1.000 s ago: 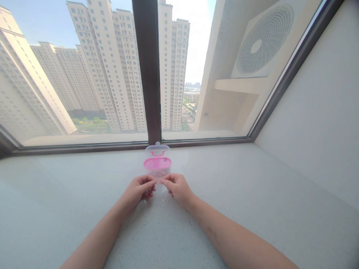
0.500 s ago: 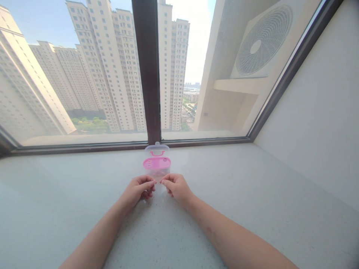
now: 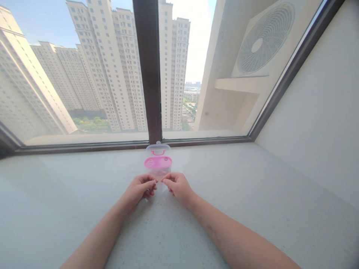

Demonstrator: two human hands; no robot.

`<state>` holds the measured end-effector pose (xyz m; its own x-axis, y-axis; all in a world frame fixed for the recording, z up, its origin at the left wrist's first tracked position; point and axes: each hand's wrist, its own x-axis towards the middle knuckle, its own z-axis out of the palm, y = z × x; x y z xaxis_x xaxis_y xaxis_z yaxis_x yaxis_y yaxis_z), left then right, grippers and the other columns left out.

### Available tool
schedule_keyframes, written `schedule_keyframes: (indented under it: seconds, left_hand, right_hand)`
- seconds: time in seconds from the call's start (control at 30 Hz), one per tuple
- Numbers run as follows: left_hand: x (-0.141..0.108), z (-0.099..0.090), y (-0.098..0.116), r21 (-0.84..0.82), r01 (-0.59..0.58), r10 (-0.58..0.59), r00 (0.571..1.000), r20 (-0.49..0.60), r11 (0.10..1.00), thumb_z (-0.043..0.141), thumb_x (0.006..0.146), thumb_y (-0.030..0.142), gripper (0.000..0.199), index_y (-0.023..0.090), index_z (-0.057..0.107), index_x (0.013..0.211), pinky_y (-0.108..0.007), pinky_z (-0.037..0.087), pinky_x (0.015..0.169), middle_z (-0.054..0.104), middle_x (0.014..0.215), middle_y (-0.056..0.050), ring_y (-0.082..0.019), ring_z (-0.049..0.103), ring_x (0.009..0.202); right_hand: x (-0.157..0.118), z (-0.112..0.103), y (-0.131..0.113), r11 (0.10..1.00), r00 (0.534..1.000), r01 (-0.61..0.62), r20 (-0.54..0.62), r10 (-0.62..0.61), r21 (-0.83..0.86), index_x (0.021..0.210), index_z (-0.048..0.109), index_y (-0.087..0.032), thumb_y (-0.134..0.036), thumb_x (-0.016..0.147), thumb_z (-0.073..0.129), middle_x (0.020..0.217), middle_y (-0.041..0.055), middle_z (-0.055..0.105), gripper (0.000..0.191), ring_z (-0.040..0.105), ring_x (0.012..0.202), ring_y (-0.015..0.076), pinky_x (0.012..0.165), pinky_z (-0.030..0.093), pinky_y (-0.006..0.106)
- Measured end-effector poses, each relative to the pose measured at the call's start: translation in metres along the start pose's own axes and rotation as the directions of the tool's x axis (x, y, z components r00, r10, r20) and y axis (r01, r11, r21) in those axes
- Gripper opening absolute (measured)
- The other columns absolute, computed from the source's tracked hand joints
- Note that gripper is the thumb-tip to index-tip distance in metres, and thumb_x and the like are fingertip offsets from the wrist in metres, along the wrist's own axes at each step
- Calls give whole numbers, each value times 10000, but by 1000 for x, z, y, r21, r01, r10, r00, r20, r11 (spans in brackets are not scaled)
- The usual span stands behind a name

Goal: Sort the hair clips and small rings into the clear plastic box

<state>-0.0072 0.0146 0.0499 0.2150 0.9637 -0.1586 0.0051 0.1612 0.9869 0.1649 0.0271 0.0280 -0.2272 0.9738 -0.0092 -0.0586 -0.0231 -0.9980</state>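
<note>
My left hand (image 3: 141, 187) and my right hand (image 3: 177, 185) hover close together, both pinched at thumb and forefinger. Whatever lies between the fingertips is too small to make out. Right behind them stands a small clear plastic box (image 3: 166, 171) with a pink inner top (image 3: 158, 162). Its see-through lid (image 3: 151, 148), which has a pink handle (image 3: 158, 152), is tipped up towards the window. A small dark ring-shaped mark shows on the right of the pink top. My hands partly hide the front of the box.
A pale speckled sill (image 3: 218, 186) spreads beneath my hands. Beyond it rises a window with a dark frame (image 3: 153, 74). On the right is a white wall (image 3: 319, 123). Outside the glass are tall buildings and an air-conditioner unit (image 3: 266, 39).
My two hands stay pinched near each other, their fingertips shifting only slightly. The whole view has moved by a small amount; the box stands as before.
</note>
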Motion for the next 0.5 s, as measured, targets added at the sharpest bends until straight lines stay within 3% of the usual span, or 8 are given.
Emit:
schedule_keyframes:
  seconds: [0.5]
  left_hand:
    - [5,-3,-5,27,-32,32,999,15,999,684,690,311,189,144,611,741,-191,386,459,606,631,2,-97,534,497]
  right_hand:
    - [0,-1,0,999,1000,14,22,-13,-42,752,638,-134,-285,704,595,489,-53,475,164,381,396,64,358,259,179]
